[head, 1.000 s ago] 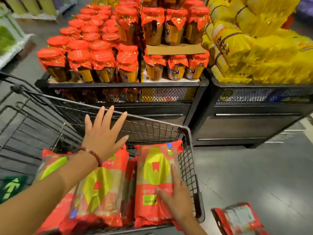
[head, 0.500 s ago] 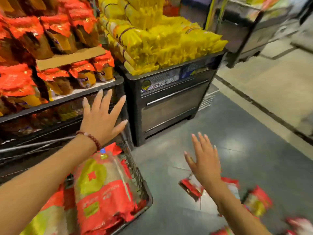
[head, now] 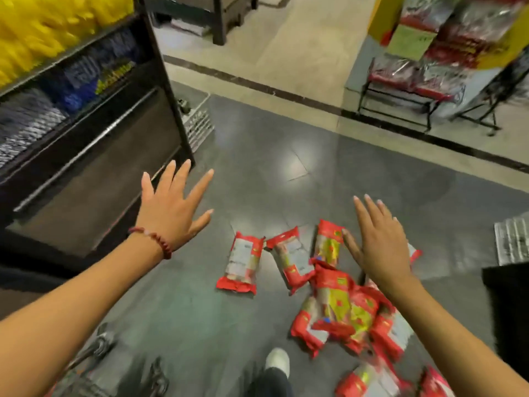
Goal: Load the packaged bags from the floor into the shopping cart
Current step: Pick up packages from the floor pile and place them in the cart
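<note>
- Dark shop floor (head: 286, 144), red bags (head: 337, 308) scattered below me.
- My right hand (head: 380, 245) hovers nearest them, fingers spread, empty.
- My left hand (head: 169, 210), also spread and empty, lies well apart.

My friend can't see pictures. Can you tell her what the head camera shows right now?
Two bare hands, the left hand and the right hand, reach out open and empty above red packaged bags scattered on a dark grey floor. A black display stand with yellow goods is on the left.
</note>
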`<state>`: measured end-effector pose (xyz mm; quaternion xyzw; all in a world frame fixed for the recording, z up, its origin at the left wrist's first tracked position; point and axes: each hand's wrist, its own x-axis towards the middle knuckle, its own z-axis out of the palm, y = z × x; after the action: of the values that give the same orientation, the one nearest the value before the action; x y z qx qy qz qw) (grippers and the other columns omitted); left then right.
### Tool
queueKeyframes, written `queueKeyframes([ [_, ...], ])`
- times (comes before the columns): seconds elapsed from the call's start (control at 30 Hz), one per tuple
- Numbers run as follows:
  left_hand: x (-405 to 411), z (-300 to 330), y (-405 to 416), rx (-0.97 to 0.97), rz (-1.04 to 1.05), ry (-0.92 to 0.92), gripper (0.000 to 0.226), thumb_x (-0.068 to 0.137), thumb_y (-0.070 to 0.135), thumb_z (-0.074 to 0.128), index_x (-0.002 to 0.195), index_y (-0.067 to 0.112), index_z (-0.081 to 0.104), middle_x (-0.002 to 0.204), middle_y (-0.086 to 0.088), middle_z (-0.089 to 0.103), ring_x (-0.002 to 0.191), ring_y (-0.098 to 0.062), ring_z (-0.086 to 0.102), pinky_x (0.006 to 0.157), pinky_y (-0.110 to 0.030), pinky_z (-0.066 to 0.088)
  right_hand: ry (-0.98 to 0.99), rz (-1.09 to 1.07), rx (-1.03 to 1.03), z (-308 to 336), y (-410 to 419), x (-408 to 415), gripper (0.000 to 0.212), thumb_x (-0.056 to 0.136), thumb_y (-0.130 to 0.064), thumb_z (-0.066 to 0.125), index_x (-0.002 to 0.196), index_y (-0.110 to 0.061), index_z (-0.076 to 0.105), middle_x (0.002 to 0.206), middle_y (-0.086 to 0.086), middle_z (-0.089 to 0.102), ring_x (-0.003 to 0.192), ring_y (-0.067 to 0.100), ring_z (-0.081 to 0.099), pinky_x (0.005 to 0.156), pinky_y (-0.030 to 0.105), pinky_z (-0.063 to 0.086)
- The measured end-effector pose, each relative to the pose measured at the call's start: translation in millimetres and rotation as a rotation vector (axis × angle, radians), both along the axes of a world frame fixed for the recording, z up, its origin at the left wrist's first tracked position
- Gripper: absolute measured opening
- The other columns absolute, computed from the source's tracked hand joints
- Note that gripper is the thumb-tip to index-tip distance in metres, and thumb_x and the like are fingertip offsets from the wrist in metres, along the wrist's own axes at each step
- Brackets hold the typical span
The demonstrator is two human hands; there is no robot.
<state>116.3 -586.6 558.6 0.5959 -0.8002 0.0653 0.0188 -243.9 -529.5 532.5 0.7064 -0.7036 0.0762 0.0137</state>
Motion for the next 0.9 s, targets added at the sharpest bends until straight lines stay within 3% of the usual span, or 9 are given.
queueKeyframes([
  [0.23, -65.8, -177.8, -73.5, 0.101, -0.036, -0.020, 0.075, 0.078, 0.049, 0.061, 0.143, 0.025, 0.032, 0.142, -0.028, 0.038, 0.130, -0.046, 0.037, 0.094, -0.071, 0.026, -0.016, 0.032, 0.129, -175.1, -56.0, -60.2, 0.065, 0.083, -0.044, 0.046, 0.135, -0.005, 0.050, 0.136, 0.023, 0.053, 0.122, 0.044, 0.052, 0.093, 0.053, 0.050],
  [0.3, -73.2, -247.6, -83.6, 0.144, -0.062, -0.028, 0.070, 0.081, 0.052, 0.052, 0.143, 0.026, 0.033, 0.141, -0.028, 0.039, 0.128, -0.046, 0.039, 0.093, -0.071, 0.027, -0.033, 0.051, 0.179, -245.0, -73.5, -60.9, 0.065, 0.081, -0.042, 0.052, 0.134, -0.005, 0.050, 0.134, 0.024, 0.053, 0.120, 0.044, 0.053, 0.092, 0.053, 0.050],
  [0.4, -75.9, -356.9, -97.4, 0.241, -0.080, -0.040, 0.071, 0.079, 0.059, 0.032, 0.141, 0.025, 0.035, 0.138, -0.029, 0.042, 0.124, -0.048, 0.043, 0.090, -0.072, 0.029, -0.054, 0.070, 0.274, -355.9, -99.0, -58.8, 0.066, 0.082, -0.045, 0.041, 0.134, -0.004, 0.049, 0.131, 0.026, 0.054, 0.116, 0.044, 0.055, 0.092, 0.052, 0.050],
  [0.5, -75.7, -467.5, -105.0, 0.288, -0.103, -0.054, 0.068, 0.080, 0.057, 0.046, 0.140, 0.027, 0.035, 0.137, -0.029, 0.043, 0.122, -0.049, 0.045, 0.089, -0.073, 0.030, -0.054, 0.064, 0.356, -463.2, -117.6, -59.7, 0.068, 0.084, -0.047, 0.038, 0.138, -0.006, 0.046, 0.134, 0.025, 0.052, 0.116, 0.043, 0.053, 0.088, 0.051, 0.051],
  [0.57, -71.5, -535.6, -105.6, 0.348, -0.084, -0.058, 0.068, 0.079, 0.051, 0.057, 0.139, 0.027, 0.038, 0.137, -0.030, 0.043, 0.122, -0.050, 0.045, 0.089, -0.073, 0.030, -0.038, 0.046, 0.402, -529.2, -125.8, -62.5, 0.067, 0.085, -0.046, 0.041, 0.141, -0.008, 0.043, 0.137, 0.023, 0.050, 0.118, 0.042, 0.051, 0.092, 0.051, 0.044],
  [0.63, -65.0, -599.3, -105.0, 0.430, -0.055, -0.050, 0.066, 0.078, 0.052, 0.049, 0.139, 0.029, 0.038, 0.136, -0.033, 0.042, 0.119, -0.052, 0.046, 0.087, -0.071, 0.034, -0.069, 0.021, 0.439, -588.2, -132.3, -66.1, 0.066, 0.088, -0.043, 0.046, 0.144, -0.008, 0.038, 0.142, 0.026, 0.043, 0.124, 0.044, 0.046, 0.102, 0.048, 0.033],
  [0.73, -58.7, -678.8, -103.5, 0.543, 0.059, 0.024, 0.061, 0.089, 0.052, 0.038, 0.145, 0.037, 0.016, 0.132, -0.037, 0.039, 0.113, -0.054, 0.047, 0.090, -0.062, 0.042, -0.192, -0.052, 0.601, -660.6, -144.0, -73.9, 0.080, 0.086, -0.032, 0.064, 0.149, -0.006, 0.022, 0.144, 0.033, 0.032, 0.132, 0.046, 0.034, 0.110, 0.043, 0.025],
  [0.8, -53.2, -717.5, -101.0, 0.695, 0.206, 0.130, 0.068, 0.087, 0.060, 0.040, 0.139, 0.048, -0.001, 0.123, -0.034, 0.045, 0.108, -0.049, 0.049, 0.095, -0.053, 0.042, -0.256, -0.088, 0.658, -692.4, -155.8, -81.0, 0.095, 0.079, -0.044, 0.071, 0.150, -0.008, 0.019, 0.135, 0.032, 0.041, 0.122, 0.047, 0.044, 0.104, 0.045, 0.035],
  [0.9, -49.5, -744.5, -92.5, 0.796, 0.331, 0.431, 0.079, 0.065, 0.078, 0.044, 0.129, 0.070, -0.001, 0.112, -0.026, 0.055, 0.099, -0.040, 0.057, 0.090, -0.048, 0.048, -0.429, -0.162, 0.758, -714.7, -171.0, -94.9, 0.125, 0.054, -0.076, 0.068, 0.149, -0.027, 0.005, 0.132, 0.021, 0.054, 0.120, 0.038, 0.053, 0.101, 0.050, 0.043],
])
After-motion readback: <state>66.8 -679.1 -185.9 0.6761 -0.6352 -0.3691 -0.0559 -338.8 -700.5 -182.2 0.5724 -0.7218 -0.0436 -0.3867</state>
